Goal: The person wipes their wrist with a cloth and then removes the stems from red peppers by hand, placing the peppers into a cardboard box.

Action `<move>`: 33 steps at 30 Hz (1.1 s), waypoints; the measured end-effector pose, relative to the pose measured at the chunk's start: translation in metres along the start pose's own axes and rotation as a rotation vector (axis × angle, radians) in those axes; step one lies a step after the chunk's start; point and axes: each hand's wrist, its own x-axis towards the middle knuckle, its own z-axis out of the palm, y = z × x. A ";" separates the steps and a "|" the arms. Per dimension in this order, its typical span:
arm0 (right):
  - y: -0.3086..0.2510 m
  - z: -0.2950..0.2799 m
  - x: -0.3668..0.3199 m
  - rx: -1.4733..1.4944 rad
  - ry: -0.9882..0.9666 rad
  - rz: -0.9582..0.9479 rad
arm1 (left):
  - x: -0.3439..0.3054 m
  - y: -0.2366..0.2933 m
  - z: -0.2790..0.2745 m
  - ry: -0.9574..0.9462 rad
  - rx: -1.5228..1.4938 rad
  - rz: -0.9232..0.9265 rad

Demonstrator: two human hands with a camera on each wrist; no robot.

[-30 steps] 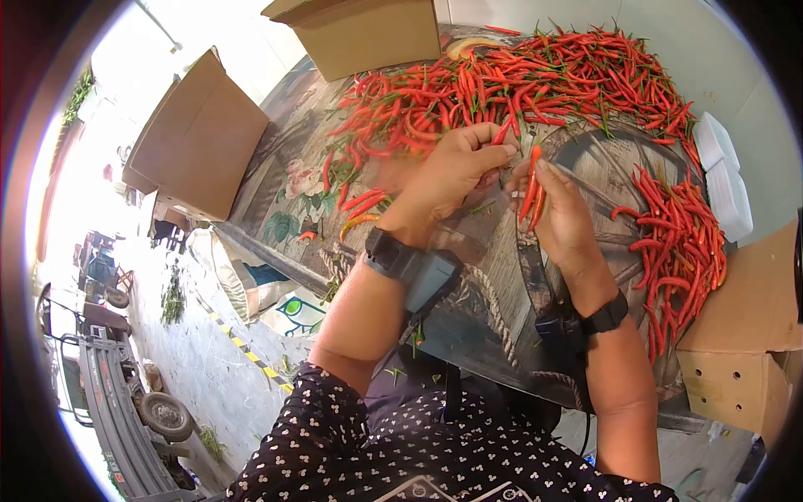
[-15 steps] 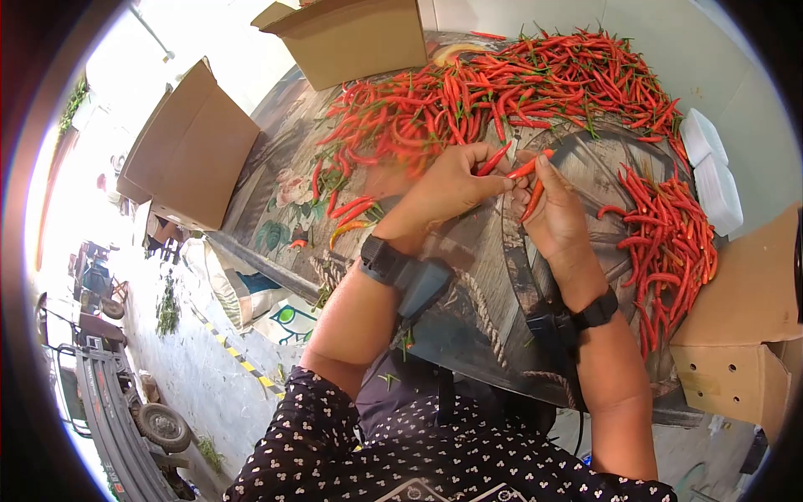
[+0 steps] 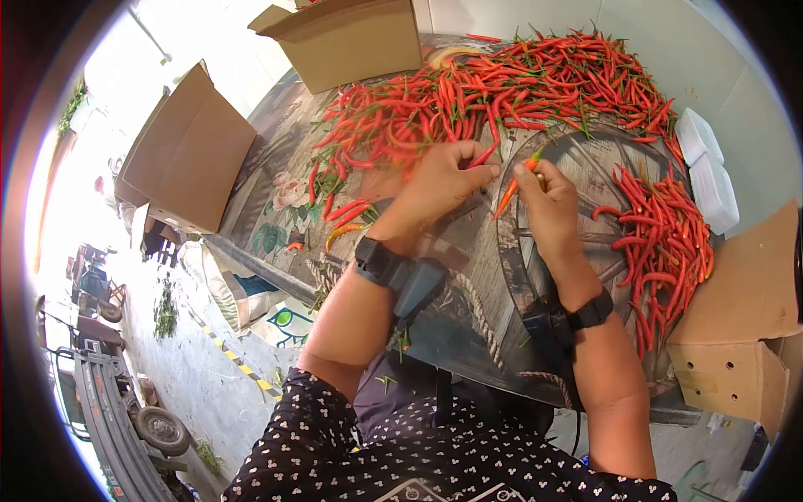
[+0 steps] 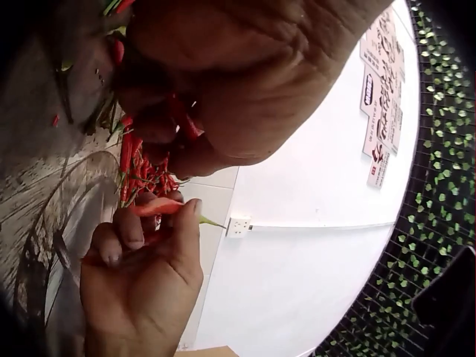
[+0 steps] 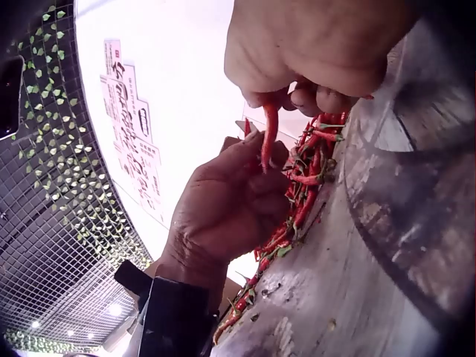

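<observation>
Fingers of the right hand pinch an orange-red chili, apparently to leave its green stem free, while the left hand pinches another red chili.

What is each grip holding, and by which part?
The right grip pinches a chili near its stem end. The left grip holds another chili, part unclear.

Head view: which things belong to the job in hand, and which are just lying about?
Part of the job, it seems:
- left hand, pinching a red chili
- right hand, holding a green-stemmed chili
- large chili pile
- smaller chili pile

Probably just lying about:
- wheeled cart
- bag on the floor
</observation>
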 end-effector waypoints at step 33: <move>-0.002 0.000 -0.007 -0.059 -0.215 -0.034 | 0.005 0.000 -0.018 -0.127 -0.592 -0.139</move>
